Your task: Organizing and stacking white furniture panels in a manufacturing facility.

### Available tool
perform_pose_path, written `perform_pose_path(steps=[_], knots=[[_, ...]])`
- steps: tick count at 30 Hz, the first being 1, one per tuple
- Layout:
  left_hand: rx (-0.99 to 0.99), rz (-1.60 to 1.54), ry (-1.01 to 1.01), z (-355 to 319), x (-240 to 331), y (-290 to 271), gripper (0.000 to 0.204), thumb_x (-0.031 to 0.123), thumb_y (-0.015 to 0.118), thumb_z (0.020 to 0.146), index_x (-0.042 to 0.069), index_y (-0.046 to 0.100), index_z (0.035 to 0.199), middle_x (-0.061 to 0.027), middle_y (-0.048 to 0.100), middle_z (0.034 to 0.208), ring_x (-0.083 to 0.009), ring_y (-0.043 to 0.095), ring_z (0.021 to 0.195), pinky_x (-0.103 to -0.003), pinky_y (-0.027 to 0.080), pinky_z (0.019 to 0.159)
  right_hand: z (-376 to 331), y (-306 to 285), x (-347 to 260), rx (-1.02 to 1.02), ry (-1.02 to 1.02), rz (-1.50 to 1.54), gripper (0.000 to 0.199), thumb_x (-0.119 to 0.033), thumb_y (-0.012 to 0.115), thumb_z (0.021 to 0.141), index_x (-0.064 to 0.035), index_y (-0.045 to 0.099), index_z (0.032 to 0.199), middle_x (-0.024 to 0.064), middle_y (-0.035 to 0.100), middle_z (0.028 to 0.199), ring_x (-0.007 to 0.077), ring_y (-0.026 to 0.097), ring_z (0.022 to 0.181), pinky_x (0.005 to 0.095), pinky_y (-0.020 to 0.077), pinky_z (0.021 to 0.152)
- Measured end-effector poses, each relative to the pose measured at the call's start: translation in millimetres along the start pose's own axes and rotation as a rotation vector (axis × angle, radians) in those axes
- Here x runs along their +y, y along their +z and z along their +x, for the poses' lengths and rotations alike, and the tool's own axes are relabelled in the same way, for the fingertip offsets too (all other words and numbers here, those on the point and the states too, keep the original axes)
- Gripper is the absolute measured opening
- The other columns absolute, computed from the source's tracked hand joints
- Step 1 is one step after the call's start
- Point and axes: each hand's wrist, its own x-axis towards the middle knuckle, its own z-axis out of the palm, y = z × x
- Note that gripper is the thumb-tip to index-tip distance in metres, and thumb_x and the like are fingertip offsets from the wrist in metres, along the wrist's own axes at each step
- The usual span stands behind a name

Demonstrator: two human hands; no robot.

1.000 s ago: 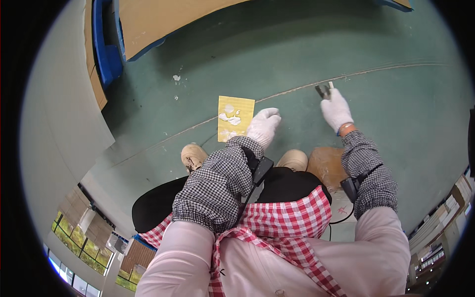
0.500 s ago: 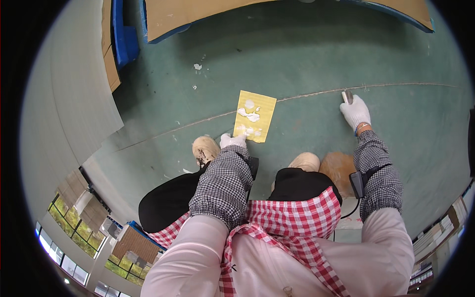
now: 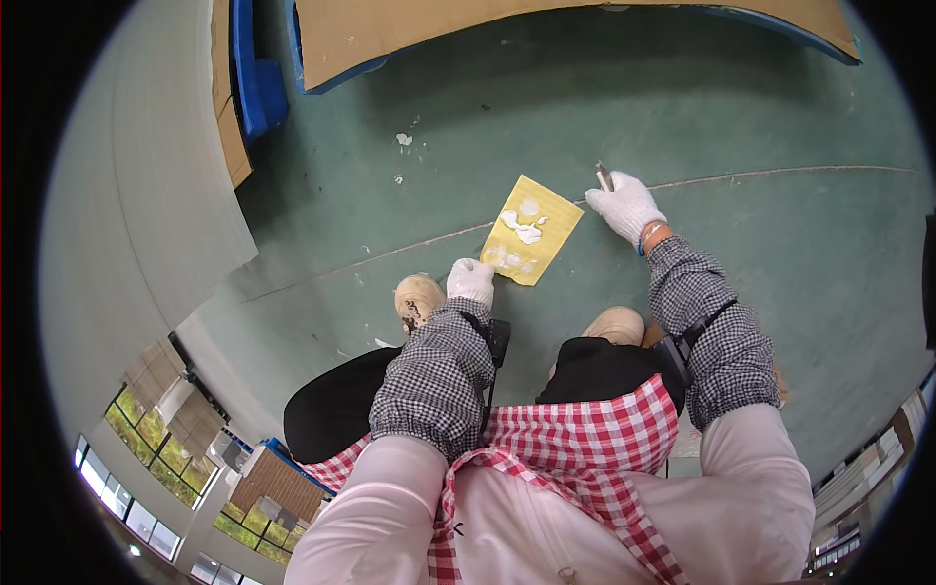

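My left hand [image 3: 471, 281], in a white knit glove, is closed on the lower left corner of a yellow sheet [image 3: 553, 224]. Smears and lumps of white paste [image 3: 526, 233] lie on the sheet. To the right of it, my gloved right hand [image 3: 626, 208] grips a small scraper [image 3: 604, 177] with a greyish blade. Most of the scraper's handle is hidden inside the fist. Below the scraper, a thin pale line [image 3: 741, 175] runs across the green floor and passes behind the sheet.
Cardboard-topped blue-edged structures stand ahead [image 3: 565, 21] and at the far left [image 3: 226, 136]. White spots [image 3: 404, 139] dot the green floor [image 3: 439, 185]. My beige shoes [image 3: 419, 300] are planted below the sheet. A pale wall-like surface [image 3: 146, 195] curves along the left.
My right hand has moved left with the scraper, close to the sheet. My left hand has shifted slightly right, and the sheet has moved right and tilted clockwise.
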Motion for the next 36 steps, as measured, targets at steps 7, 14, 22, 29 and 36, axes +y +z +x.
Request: perform_pose_path(steps=[7, 14, 22, 29, 36], knots=[[-0.137, -0.474, -0.042, -31.4, 71.4, -14.3, 0.057, -0.003, 0.053, 0.086, -0.007, 0.043, 0.142, -0.0153, 0.067, 0.104, -0.0164, 0.065, 0.075, -0.031, 0.061, 0.070, 16.7, 12.7, 34.7, 0.062, 0.028, 0.082, 0.037, -0.033, 0.055, 0.091, -0.0009, 0.066, 0.106, 0.0251, 0.068, 0.103, 0.0439, 0.063, 0.101, 0.0470, 0.0505, 0.088], [-0.476, -0.684, -0.023, 5.6, 66.0, -38.8, 0.042, -0.003, 0.044, 0.083, -0.010, 0.060, 0.121, -0.0129, 0.066, 0.095, -0.0141, 0.061, 0.072, -0.029, 0.056, 0.074, 12.1, 10.7, 14.5, -0.082, 0.080, 0.380, 0.033, -0.023, 0.060, 0.088, -0.0002, 0.064, 0.110, 0.0196, 0.071, 0.097, 0.0312, 0.068, 0.078, 0.0405, 0.0549, 0.072], [-0.655, -0.981, -0.133, -26.2, 124.1, -44.1, 0.046, -0.004, 0.045, 0.085, -0.011, 0.049, 0.130, -0.0142, 0.061, 0.105, -0.0167, 0.057, 0.075, -0.035, 0.056, 0.086, -34.6, -42.1, 42.6, -0.047, 0.139, 1.110, 0.058, -0.009, 0.067, 0.085, 0.0047, 0.046, 0.137, 0.0080, 0.059, 0.131, 0.0137, 0.059, 0.058, 0.0319, 0.0557, 0.057], [-0.881, -1.049, -0.063, -62.1, 186.3, -72.8, 0.038, -0.002, 0.050, 0.090, -0.006, 0.052, 0.127, -0.0030, 0.059, 0.093, -0.0074, 0.043, 0.058, -0.025, 0.053, 0.070, -88.2, -86.5, 42.7, 0.103, 0.091, 1.113, 0.052, -0.009, 0.064, 0.087, 0.0045, 0.048, 0.135, 0.0120, 0.064, 0.119, 0.0147, 0.061, 0.060, 0.0330, 0.0570, 0.059], [-0.951, -1.169, 0.038, -122.6, 214.6, -156.4, 0.054, -0.004, 0.045, 0.081, -0.011, 0.045, 0.135, -0.0154, 0.061, 0.105, -0.0179, 0.056, 0.072, -0.048, 0.050, 0.102, -180.5, -115.7, -13.4, 0.192, 0.217, 1.133, 0.028, -0.007, 0.058, 0.092, -0.0059, 0.056, 0.119, 0.0059, 0.059, 0.079, 0.0132, 0.055, 0.053, 0.0323, 0.0528, 0.052]])
